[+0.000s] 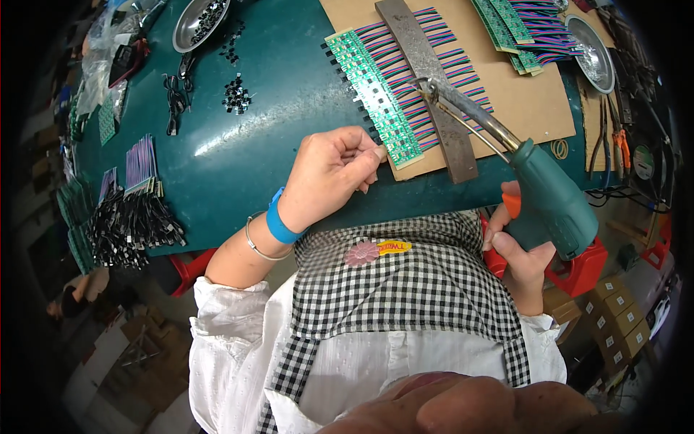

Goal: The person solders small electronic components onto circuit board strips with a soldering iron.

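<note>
The left hand (pixel 329 170) is pinching the near end of the green strip (pixel 370 94), which is running away up the tabletop (pixel 253 130), while the right hand (pixel 522 249) is gripping the soldering gun (pixel 538 184), tip over the strip's wires.

Teal soldering gun (pixel 553 199), orange trigger (pixel 512 205) — green circuit strip (pixel 372 94), black-and-white checked apron (pixel 405 289).

1. Two hands: left hand (pixel 334 172), right hand (pixel 522 249).
2. One soldering gun (pixel 535 184).
3. One metal bar (pixel 426 87).
4. One cardboard sheet (pixel 520 98).
5. Two metal dishes: left dish (pixel 189 27), right dish (pixel 591 52).
6. One circuit-board row (pixel 372 94) under the bar, plus one stack of boards (pixel 510 29) farther back (single boards too close to count).
7. Two wrist items: one blue band (pixel 280 220), one bangle (pixel 259 246).
8. One pair of pliers (pixel 619 137) (orange handles).
</note>
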Demonstrator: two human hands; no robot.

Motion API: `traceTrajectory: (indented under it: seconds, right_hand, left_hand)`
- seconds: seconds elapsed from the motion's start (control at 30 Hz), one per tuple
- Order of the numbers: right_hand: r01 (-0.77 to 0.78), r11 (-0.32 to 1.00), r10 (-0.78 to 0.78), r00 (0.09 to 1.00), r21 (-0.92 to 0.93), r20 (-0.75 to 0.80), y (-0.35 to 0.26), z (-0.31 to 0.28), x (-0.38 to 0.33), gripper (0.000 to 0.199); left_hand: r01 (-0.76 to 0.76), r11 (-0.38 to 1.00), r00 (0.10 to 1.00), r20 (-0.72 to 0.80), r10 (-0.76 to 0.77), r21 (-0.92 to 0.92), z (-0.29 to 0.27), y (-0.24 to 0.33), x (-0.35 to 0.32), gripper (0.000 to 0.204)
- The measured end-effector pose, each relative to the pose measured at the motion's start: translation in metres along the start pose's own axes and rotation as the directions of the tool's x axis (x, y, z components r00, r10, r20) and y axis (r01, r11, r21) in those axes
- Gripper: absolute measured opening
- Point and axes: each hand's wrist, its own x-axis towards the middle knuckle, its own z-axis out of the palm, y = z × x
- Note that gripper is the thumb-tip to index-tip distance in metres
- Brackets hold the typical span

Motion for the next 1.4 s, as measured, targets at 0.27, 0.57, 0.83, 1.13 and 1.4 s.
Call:
traceTrajectory:
  seconds: [0.27, 0.57, 0.83, 1.13, 1.4]
  right_hand:
    - [-0.022, 0.999, 0.023, 0.999, 0.029, -0.043, -0.001, -0.011, -0.013, 0.06]
    - [-0.109, 0.993, 0.109, 0.994, 0.038, 0.008, -0.008, -0.009, -0.014, 0.056]
    - [-0.147, 0.989, 0.147, 0.989, -0.02, 0.014, -0.008, -0.011, -0.02, 0.053]
    - [-0.216, 0.976, 0.215, 0.976, 0.034, 0.017, -0.011, -0.012, -0.022, 0.052]
    - [-0.2, 0.978, 0.198, 0.98, 0.065, 0.03, -0.01, -0.013, -0.025, 0.052]
  left_hand:
    - [0.075, 0.991, 0.995, 0.081, -0.066, -0.114, -0.004, -0.004, 0.003, 0.014]
    - [0.098, 0.98, 0.991, 0.106, -0.08, -0.171, -0.002, -0.009, 0.004, 0.014]
    - [0.035, 0.978, 0.999, 0.042, -0.027, -0.208, 0.004, -0.012, 0.001, 0.02]
    - [0.038, 0.976, 0.998, 0.056, -0.026, -0.216, 0.002, -0.011, 0.003, 0.02]
    - [0.061, 0.98, 0.996, 0.068, -0.049, -0.19, 0.001, -0.01, 0.003, 0.021]
